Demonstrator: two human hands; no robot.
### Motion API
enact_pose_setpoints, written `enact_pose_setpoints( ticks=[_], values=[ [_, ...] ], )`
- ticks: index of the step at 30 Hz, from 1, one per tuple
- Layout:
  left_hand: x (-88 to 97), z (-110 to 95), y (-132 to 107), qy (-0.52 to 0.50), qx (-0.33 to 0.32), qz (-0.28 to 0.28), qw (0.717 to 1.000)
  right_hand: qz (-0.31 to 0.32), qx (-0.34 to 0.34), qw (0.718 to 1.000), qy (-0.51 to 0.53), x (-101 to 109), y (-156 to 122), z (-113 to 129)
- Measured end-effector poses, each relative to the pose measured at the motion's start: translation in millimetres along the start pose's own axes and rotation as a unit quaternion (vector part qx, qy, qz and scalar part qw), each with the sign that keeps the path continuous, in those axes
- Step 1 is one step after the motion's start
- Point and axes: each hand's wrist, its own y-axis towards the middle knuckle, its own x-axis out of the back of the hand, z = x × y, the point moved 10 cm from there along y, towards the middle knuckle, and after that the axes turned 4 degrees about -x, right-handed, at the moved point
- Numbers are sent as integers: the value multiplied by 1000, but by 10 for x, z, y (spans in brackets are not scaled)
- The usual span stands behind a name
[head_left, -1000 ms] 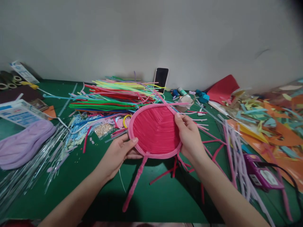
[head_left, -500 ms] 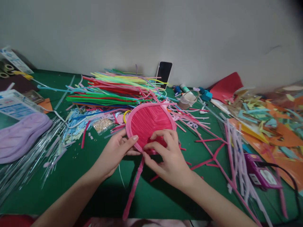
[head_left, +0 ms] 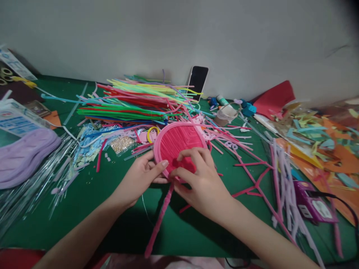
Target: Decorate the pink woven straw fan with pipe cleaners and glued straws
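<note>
My left hand (head_left: 138, 179) clamps the left rim of the pink paddle-shaped piece (head_left: 175, 140); my right hand (head_left: 203, 186) pinches its lower rim, where the stem (head_left: 159, 224) joins. It's above the green bench (head_left: 196, 237), just before bundled pipe cleaners (head_left: 120, 113).

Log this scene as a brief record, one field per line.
Left grip: holding the pink disc by its left edge
Right grip: at the disc's lower rim, beside the stick; exact hold unclear
Behind disc: pipe cleaners, phone propped against the wall
Far left: lilac pads
Far right: purple device, black cable
Surface: green table
</note>
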Motion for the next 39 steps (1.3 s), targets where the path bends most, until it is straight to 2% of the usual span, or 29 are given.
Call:
enact_pose_setpoints(
  ticks=[9,13,17,19,22,25,26,28,30,31,33,36,39],
  values=[
    [26,57,18,-11,12,-9,1000,-9,56,991,-117,-66,-62,167],
    [48,91,25,-8,19,-7,1000,-17,81,989,-121,-123,-116,181],
    [18,74,9,-48,21,18,998,-32,31,999,-20,-42,-138,20],
    [0,54,-8,-81,23,33,996,-82,-33,995,38,117,-169,-169],
    [-5,24,-31,-118,22,48,992,-216,-163,958,93,429,-337,-565],
    [-28,25,-53,-139,26,63,988,-296,-277,893,197,515,-552,-917],
    [-50,33,-62,-145,30,71,986,-297,-314,865,255,456,-603,-1016],
    [-106,48,-79,-153,37,88,984,-255,-386,795,392,208,-665,-1144],
    [-153,51,-89,-156,41,102,982,-187,-439,726,495,-72,-700,-1141],
    [-163,45,-88,-150,39,105,982,-166,-451,706,521,-156,-714,-1118],
    [-153,10,-72,-127,26,103,986,-172,-452,702,523,-175,-746,-1109],
    [-74,-62,-30,-86,-1,81,993,-212,-434,734,478,-74,-782,-1136],
    [10,-95,4,-53,-14,51,997,-210,-431,748,459,-71,-781,-1148]
  ],
)
